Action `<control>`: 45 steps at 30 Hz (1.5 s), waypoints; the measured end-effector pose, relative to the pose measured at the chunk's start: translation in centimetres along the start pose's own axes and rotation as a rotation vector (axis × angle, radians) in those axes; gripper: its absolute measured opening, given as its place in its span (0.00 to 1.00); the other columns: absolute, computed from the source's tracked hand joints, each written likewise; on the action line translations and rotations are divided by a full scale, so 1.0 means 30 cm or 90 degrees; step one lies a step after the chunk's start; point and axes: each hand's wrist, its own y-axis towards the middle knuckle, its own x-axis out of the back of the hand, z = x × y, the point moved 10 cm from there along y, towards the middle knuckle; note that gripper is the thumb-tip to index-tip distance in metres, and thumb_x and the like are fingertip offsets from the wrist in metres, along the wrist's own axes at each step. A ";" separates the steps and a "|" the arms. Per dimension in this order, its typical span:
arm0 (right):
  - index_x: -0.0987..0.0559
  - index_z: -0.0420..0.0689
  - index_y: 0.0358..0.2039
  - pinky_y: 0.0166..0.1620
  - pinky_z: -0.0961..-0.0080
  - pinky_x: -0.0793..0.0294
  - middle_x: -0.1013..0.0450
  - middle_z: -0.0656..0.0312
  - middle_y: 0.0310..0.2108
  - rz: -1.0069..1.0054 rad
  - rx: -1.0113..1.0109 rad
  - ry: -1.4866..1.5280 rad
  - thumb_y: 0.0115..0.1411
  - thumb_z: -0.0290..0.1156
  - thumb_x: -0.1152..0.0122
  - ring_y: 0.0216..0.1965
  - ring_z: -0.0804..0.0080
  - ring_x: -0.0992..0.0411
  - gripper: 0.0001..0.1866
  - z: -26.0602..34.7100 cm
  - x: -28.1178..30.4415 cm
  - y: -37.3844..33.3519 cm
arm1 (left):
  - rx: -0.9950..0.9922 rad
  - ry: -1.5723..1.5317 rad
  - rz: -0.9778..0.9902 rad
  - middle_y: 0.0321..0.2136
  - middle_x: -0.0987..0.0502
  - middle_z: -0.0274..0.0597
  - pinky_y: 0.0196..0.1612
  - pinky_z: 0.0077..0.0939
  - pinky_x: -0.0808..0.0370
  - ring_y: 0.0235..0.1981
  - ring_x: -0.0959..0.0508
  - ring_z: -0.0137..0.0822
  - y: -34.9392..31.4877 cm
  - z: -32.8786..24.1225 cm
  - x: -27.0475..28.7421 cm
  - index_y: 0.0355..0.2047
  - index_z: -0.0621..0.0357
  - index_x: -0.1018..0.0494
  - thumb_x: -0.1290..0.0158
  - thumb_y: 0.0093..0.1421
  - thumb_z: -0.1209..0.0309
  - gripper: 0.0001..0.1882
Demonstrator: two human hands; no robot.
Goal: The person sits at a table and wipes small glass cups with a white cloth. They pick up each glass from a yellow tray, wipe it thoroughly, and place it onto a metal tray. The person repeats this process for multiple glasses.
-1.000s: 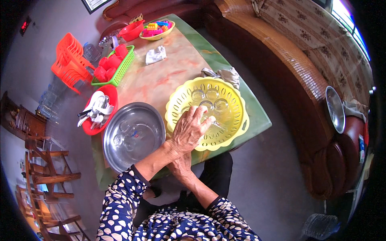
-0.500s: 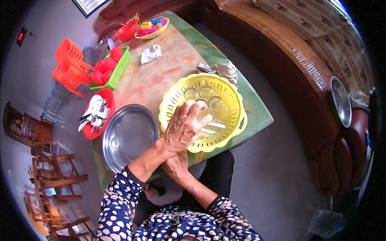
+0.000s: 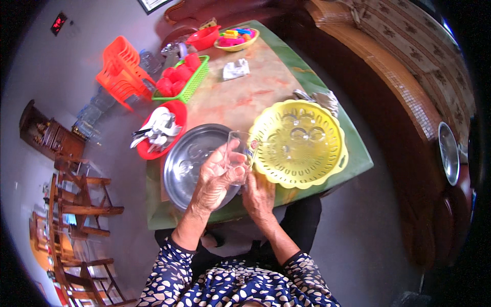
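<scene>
A clear drinking glass [image 3: 240,151] is gripped by my left hand [image 3: 217,179] above the right rim of a round steel tray [image 3: 189,158]. My right hand [image 3: 259,197] rests just under the glass at the table's near edge; whether it touches the glass I cannot tell. To the right stands a yellow perforated plastic basket [image 3: 299,143] holding several more upturned clear glasses [image 3: 302,134].
A red bowl of spoons [image 3: 158,130] lies left of the tray. Behind are a green basket with red cups [image 3: 181,79], an orange rack [image 3: 123,71], a red bowl [image 3: 203,37] and a crumpled cloth [image 3: 235,69]. A sofa [image 3: 409,102] runs along the right.
My left hand was reaching into the yellow basket; it has since lifted out a glass and carried it left over the steel tray. The head view has shifted closer.
</scene>
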 end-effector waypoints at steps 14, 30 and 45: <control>0.34 0.39 0.51 0.46 0.59 0.33 0.33 0.47 0.41 0.000 -0.034 0.186 0.47 0.20 0.42 0.43 0.51 0.33 0.27 0.011 0.103 -0.098 | -0.030 -0.312 -0.094 0.36 0.25 0.41 0.29 0.31 0.26 0.34 0.23 0.40 -0.303 0.027 0.221 0.53 0.54 0.37 0.56 0.61 0.50 0.26; 0.32 0.42 0.45 0.52 0.58 0.39 0.40 0.45 0.50 -0.011 0.113 0.396 0.47 0.26 0.37 0.51 0.49 0.39 0.23 0.459 0.280 -0.102 | -0.113 -0.114 -0.219 0.40 0.30 0.38 0.45 0.23 0.34 0.40 0.31 0.29 -0.456 0.076 0.216 0.52 0.55 0.40 0.69 0.64 0.45 0.29; 0.29 0.40 0.46 0.43 0.79 0.32 0.28 0.61 0.36 0.129 -0.224 0.711 0.61 0.33 0.47 0.38 0.75 0.31 0.15 0.358 0.110 -0.028 | -0.137 -0.059 -0.258 0.38 0.32 0.33 0.40 0.17 0.35 0.35 0.33 0.23 -0.480 0.091 0.260 0.46 0.60 0.36 0.64 0.65 0.50 0.25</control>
